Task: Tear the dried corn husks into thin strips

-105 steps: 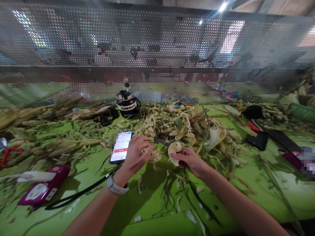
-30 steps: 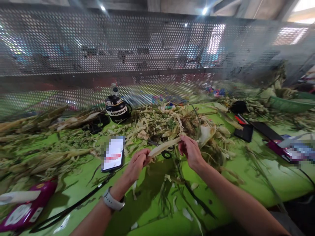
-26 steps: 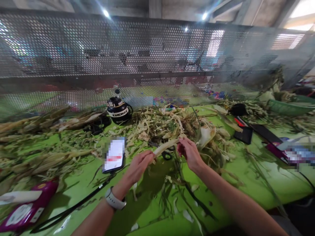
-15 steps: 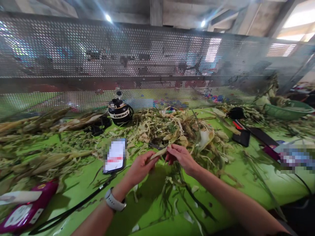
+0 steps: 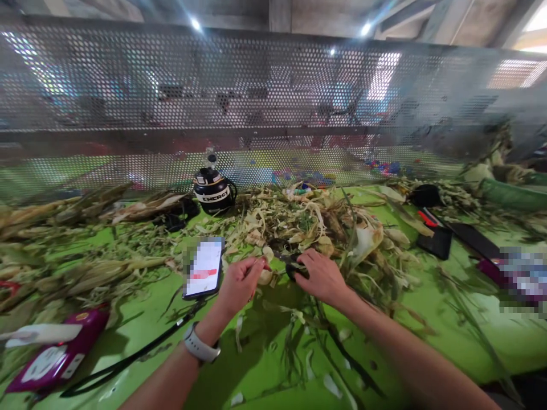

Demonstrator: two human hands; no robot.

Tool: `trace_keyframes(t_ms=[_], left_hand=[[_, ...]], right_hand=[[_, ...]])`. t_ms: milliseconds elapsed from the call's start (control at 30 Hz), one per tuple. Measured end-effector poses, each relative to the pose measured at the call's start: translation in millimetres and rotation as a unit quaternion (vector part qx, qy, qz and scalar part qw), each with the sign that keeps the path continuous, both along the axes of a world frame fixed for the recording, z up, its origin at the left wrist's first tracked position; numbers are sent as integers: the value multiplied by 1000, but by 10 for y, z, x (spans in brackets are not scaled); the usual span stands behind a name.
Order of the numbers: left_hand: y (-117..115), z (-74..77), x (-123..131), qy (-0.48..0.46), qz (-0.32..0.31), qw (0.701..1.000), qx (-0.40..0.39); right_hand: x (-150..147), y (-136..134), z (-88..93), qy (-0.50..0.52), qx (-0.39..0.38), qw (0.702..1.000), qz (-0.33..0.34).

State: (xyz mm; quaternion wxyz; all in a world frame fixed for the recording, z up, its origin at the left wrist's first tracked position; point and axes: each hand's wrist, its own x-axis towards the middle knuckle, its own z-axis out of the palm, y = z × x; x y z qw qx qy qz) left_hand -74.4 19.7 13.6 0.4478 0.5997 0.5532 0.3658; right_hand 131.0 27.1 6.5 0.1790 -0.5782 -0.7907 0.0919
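My left hand (image 5: 243, 283), with a pale watch (image 5: 200, 344) on its wrist, is closed on a small piece of dried husk (image 5: 265, 275) at the middle of the green table (image 5: 166, 353). To its right, my right hand (image 5: 320, 274) has its fingers curled round the dark handle of scissors (image 5: 291, 266), whose blades point left towards the husk piece. A heap of husk scraps (image 5: 294, 219) lies just beyond both hands. Loose strips (image 5: 294, 341) are scattered below them on the table.
A phone (image 5: 205, 267) with a lit screen lies left of my left hand. Behind it stands a black "ENERGY" jar (image 5: 212, 192). A purple device (image 5: 60, 353) and a black cord are at the lower left. A perforated metal screen (image 5: 256, 85) runs along the back.
My hands have moved apart. My right hand has let go of the husk strip and taken hold of the scissors. The view has shifted slightly.
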Motion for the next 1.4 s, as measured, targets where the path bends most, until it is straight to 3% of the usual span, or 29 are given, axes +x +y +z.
trace_keyframes(t_ms=[133,367,500,600,667,767,833,967,1067,1400], left_hand=[[-7,-41,25,14,9,1000,20],[-3,-69,36,29,20,999,17],[21,-62,11,65,39,995,66],[34,-47,-3,92,66,988,107],[38,-39,-6,98,83,984,120],[45,-40,-4,88,103,983,125],[52,-50,-3,82,115,981,131],[73,-73,-9,87,125,975,160],[80,-89,-10,93,122,975,163],[47,-200,30,195,75,960,186]], right_hand=[[-58,-9,-3,-145,-6,989,-13],[-76,64,15,-189,-42,981,7],[-3,74,28,-130,-46,990,-8],[112,119,45,37,-83,995,-32],[184,146,66,213,-162,963,-31],[235,130,105,419,-316,851,3],[230,75,127,462,-389,796,39],[174,-65,125,465,-474,738,120],[128,-127,91,469,-478,732,126],[27,-154,89,461,-430,766,124]])
